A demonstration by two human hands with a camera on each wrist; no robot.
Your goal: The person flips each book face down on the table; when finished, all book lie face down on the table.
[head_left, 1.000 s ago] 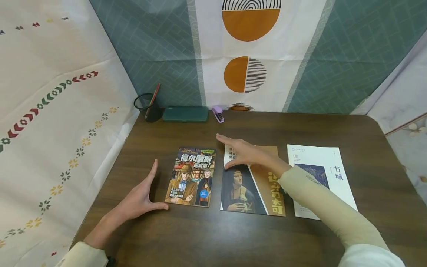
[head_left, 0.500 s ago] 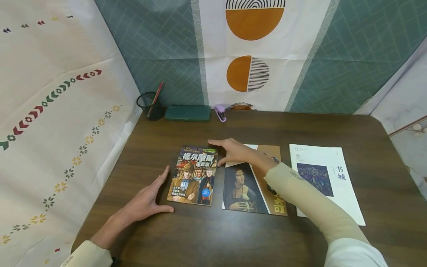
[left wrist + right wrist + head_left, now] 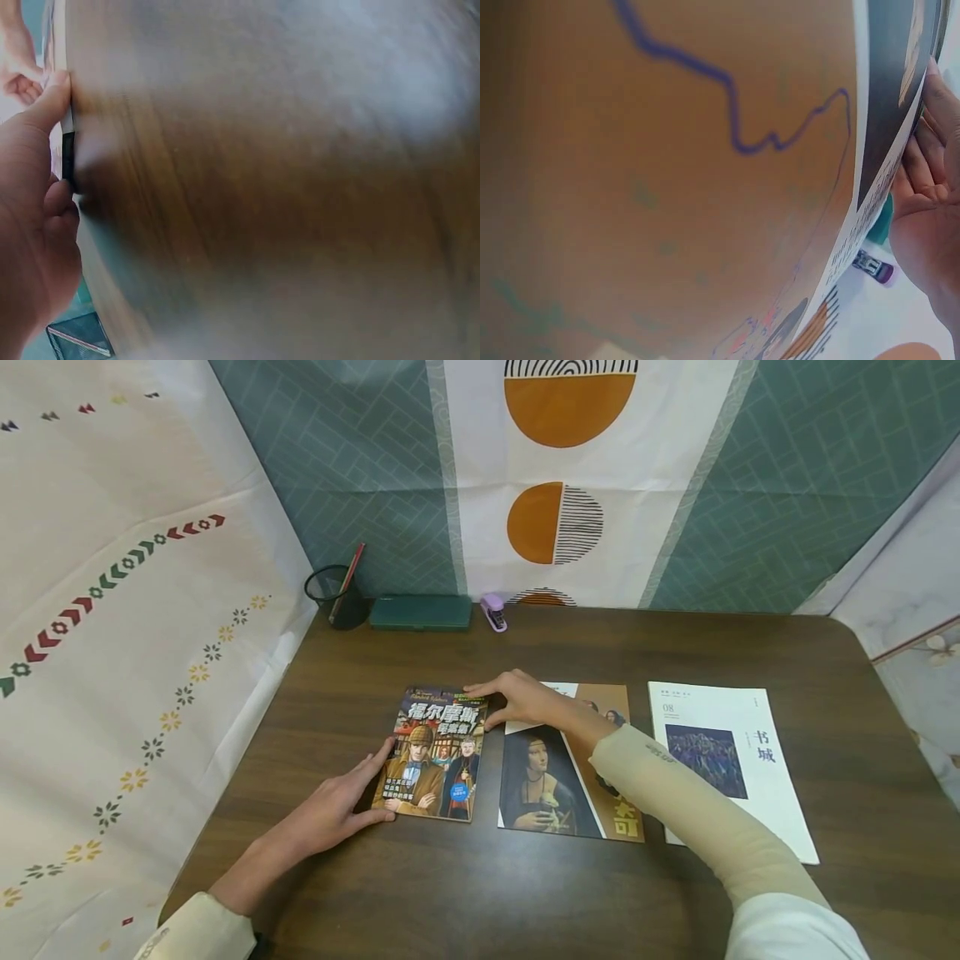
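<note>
A comic-style book with illustrated characters on its cover lies flat on the brown table. At its lower left corner my left hand touches the left edge with the fingers and the bottom edge with the thumb. My right hand is at the upper right corner, thumb by the right edge and fingers along the top. Its forearm passes above a brown magazine with a painted portrait, partly hiding it. In the left wrist view the thumb and fingers of the left hand meet the book's thin edge.
A white book lies at the right, partly under the right sleeve. Along the table's back stand a black mesh pen cup, a green case and a purple stapler. Patterned cloth hangs behind and at the left.
My right hand has moved left, from over the magazine to the comic book's upper right corner. My left hand has moved right, up to the lower left corner. The book lies where it was.
</note>
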